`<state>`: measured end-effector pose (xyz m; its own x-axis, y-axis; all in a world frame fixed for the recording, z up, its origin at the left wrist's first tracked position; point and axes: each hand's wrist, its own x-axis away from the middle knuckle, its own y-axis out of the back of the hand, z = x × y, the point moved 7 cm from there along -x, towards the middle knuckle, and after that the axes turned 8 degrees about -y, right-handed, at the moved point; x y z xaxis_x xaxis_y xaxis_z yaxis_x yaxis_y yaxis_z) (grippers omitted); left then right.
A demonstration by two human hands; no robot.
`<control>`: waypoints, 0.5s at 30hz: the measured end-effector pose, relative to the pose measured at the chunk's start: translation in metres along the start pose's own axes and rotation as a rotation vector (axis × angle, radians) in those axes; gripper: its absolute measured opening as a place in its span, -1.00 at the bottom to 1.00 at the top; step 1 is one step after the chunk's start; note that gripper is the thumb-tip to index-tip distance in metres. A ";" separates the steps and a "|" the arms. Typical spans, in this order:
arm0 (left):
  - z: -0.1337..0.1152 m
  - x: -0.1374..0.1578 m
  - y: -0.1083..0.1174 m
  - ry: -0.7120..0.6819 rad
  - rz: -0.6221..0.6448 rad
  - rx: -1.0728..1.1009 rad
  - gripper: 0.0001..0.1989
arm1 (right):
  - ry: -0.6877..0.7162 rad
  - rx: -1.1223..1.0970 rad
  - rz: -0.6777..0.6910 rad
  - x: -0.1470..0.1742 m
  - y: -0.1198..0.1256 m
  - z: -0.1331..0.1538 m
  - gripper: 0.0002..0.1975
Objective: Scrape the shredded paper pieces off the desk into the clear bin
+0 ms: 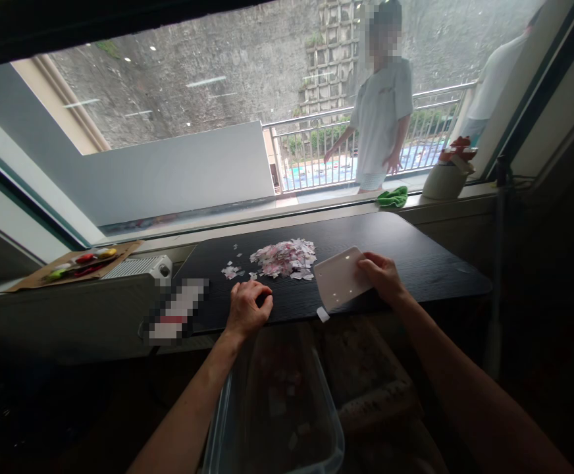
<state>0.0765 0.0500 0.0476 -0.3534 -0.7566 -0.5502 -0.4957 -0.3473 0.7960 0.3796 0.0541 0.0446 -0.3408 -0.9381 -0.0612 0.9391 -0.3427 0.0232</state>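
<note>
black tabletop (418,260) spreads beyond the right hand (382,276), grasping a pale card (340,280); left hand (247,306), unclenched, by its near edge.

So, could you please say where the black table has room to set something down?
The widest bare patch of the black table lies past the right hand, up to the windowsill and the table's right edge; a thin strip runs behind the paper pile. The middle is crowded: that pile, the left hand in front and the pale card to its right.
</note>
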 end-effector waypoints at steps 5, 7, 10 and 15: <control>0.000 0.000 0.000 0.011 0.003 0.007 -0.89 | 0.013 -0.017 -0.001 0.000 -0.001 0.001 -0.80; 0.000 0.000 0.000 0.009 -0.001 0.009 -0.90 | 0.017 -0.010 0.017 0.001 -0.002 0.002 -0.80; 0.000 0.000 0.000 0.009 -0.001 0.008 -0.90 | 0.046 0.021 0.052 0.003 -0.004 0.004 -0.82; 0.000 0.000 0.000 0.011 -0.004 0.012 -0.91 | 0.064 0.019 0.057 0.001 -0.003 0.003 -0.82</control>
<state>0.0763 0.0499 0.0479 -0.3427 -0.7613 -0.5505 -0.5063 -0.3440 0.7908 0.3758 0.0539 0.0471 -0.2827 -0.9512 -0.1234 0.9558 -0.2902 0.0472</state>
